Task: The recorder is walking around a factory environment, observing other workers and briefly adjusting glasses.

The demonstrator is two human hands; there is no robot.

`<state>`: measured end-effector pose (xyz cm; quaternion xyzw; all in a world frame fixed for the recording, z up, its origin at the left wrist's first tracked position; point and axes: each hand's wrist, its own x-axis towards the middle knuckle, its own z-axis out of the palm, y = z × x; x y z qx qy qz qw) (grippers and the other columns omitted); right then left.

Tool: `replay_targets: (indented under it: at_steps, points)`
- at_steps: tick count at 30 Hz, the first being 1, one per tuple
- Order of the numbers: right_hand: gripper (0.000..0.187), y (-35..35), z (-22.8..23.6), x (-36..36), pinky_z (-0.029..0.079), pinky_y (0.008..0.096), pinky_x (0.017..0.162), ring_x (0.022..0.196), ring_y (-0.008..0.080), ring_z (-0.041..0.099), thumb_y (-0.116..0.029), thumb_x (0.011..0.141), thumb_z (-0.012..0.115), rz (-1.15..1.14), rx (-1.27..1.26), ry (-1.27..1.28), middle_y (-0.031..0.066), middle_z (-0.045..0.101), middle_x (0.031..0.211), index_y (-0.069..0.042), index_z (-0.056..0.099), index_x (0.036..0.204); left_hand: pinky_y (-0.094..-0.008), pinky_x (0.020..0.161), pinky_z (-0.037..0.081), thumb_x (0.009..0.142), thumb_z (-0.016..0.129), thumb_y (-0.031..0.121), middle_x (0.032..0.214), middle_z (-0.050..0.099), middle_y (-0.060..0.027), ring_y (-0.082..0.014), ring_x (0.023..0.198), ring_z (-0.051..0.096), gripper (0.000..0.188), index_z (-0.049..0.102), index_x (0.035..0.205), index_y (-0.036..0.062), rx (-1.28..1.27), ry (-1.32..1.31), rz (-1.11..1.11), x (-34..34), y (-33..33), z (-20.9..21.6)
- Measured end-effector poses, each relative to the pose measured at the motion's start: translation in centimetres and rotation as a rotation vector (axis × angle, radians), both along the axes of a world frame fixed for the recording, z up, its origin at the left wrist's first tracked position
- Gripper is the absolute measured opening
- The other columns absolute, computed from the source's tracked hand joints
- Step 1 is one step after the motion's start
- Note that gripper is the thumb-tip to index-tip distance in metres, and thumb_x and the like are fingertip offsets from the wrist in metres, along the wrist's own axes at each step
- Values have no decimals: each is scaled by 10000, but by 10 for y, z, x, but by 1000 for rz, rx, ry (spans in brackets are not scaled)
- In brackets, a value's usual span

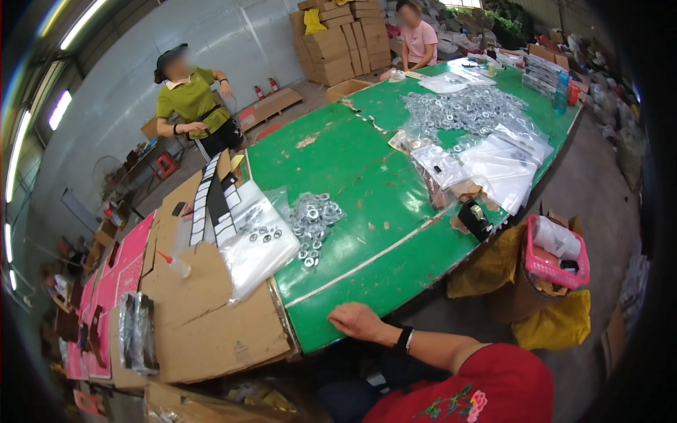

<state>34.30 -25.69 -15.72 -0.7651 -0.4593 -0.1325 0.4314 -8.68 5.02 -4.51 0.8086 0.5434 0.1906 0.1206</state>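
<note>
My right hand (356, 321) rests at the near edge of the green tabletop (338, 278), fingers curled into a loose fist with nothing showing in them. A black band is round its wrist, below a red sleeve. My left hand is out of view. Beyond the fist lies a small heap of silver, ring-like metal pieces (312, 220), partly on clear plastic. Left of this heap, a stack of clear plastic bags (262, 255) carries a few more rings. A far larger pile of similar shiny pieces (462, 109) covers the table's far right.
Flattened cardboard (204, 321) adjoins the green top, with a red-tipped squeeze bottle (175, 265) on it. Further right are more clear bags (504, 169), a black tape dispenser (474, 220) and a pink basket (557, 250). A person in green (194, 102) stands across; another in pink (419, 39) is farther back.
</note>
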Motion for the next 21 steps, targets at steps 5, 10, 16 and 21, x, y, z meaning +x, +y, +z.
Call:
replay_targets:
  at_steps: [5, 10, 16, 21]
  points:
    - [105, 1, -11, 4, 514, 451, 700, 793, 340, 643, -174, 928, 670, 20, 52, 45, 112, 624, 821, -84, 620, 911, -435, 868, 499, 967, 617, 146, 1138, 681, -206, -355, 1014, 649, 386, 578, 1333, 29, 5, -1, 3, -1, -2, 2]
    - [79, -5, 2, 1, 513, 443, 701, 793, 318, 647, -161, 916, 676, -2, -41, 8, 99, 626, 827, -95, 633, 917, -438, 866, 498, 963, 620, 148, 1132, 679, -207, -358, 1011, 647, 383, 580, 1325, 29, 9, -1, -5, -6, -5, 2]
    - [83, -4, 6, 2, 513, 419, 700, 792, 297, 648, -156, 904, 686, 5, -30, -11, 80, 619, 824, -98, 628, 918, -440, 864, 497, 959, 624, 149, 1126, 678, -208, -361, 1007, 646, 379, 583, 1316, 28, 1, -4, 4, -7, -8, 3]
    - [83, -4, 8, 2, 514, 417, 699, 791, 291, 649, -154, 904, 684, 15, -24, -19, 80, 619, 823, -93, 628, 915, -443, 863, 496, 955, 627, 150, 1120, 677, -208, -363, 1004, 644, 376, 586, 1308, 28, -8, -2, 7, -9, -10, 1]
